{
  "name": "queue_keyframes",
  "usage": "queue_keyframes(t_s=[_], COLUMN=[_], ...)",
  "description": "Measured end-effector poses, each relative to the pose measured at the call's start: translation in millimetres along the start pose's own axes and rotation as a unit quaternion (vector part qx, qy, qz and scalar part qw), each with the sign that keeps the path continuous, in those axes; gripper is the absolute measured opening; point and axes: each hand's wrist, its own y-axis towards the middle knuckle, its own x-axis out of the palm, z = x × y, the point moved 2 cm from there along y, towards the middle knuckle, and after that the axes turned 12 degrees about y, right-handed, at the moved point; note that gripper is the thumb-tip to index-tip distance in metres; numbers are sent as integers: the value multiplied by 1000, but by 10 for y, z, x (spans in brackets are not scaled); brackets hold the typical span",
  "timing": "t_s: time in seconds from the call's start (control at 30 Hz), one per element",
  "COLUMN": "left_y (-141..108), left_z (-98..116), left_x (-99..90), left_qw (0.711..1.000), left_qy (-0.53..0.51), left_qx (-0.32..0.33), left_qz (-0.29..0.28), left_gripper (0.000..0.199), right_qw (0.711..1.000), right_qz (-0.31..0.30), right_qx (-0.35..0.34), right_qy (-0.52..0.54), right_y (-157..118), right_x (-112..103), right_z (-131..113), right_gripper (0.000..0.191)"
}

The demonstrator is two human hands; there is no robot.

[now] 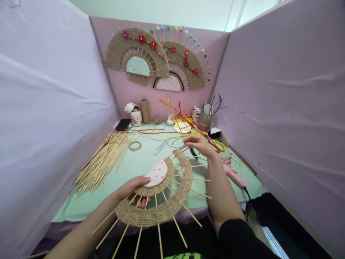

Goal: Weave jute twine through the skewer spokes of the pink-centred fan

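Observation:
My left hand (138,189) grips a half-round woven fan (159,212) by its inner part, thumb on the white centre cloth with pink dots (157,173), other fingers underneath among the sticks. Two bands of brown twine are woven through thin wooden sticks that spread outward. At the upper end of the outer band, my right hand (198,144) pinches the twine (182,147) between thumb and fingertips. The exact grip is small and partly hidden. A green and black object (193,154) lies just below that hand.
Bamboo sticks (104,162) lie in a pile on the left. A twine coil (134,145) and a clear ruler (161,146) lie mid-table. On the right are a pink glue gun (233,173) and pipe cleaners (219,145). Finished fans (137,46) hang on the back panel.

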Motion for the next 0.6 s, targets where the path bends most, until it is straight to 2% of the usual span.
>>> queue_keyframes(t_s=[0.17,0.3,0.5,0.6], left_y=[-32,17,223,318], left_z=[6,30,171,179], left_x=[101,167,266,275], left_qw=[998,995,990,989], left_qy=[36,31,0,-18], left_qx=[60,97,141,148], left_qz=[-9,-2,8,12], left_gripper=[33,33,37,37], right_qw=[994,984,975,978], right_qz=[45,43,67,57], right_qx=[-17,-17,-25,-26], right_qy=[94,172,208,200], right_y=[-1,20,88,87], right_x=[-25,25,151,182], right_z=[10,11,5,7], right_gripper=[23,35,52,60])
